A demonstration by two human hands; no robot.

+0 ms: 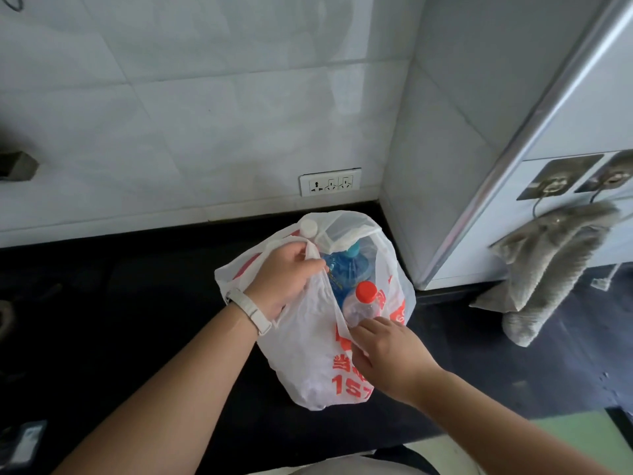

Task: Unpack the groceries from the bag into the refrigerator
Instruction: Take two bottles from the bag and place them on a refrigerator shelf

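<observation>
A white plastic bag with red print stands on the black counter. My left hand, a white band on its wrist, grips the bag's left handle and holds the mouth apart. My right hand pinches the bag's right edge beside a clear bottle with a red cap. Deeper in the bag lies a blue bottle. A white cap pokes up at the bag's far rim.
A tiled wall with a socket strip rises behind the counter. At right stands a white appliance side with two hooks; a grey towel hangs from them. A dark object sits at the left edge.
</observation>
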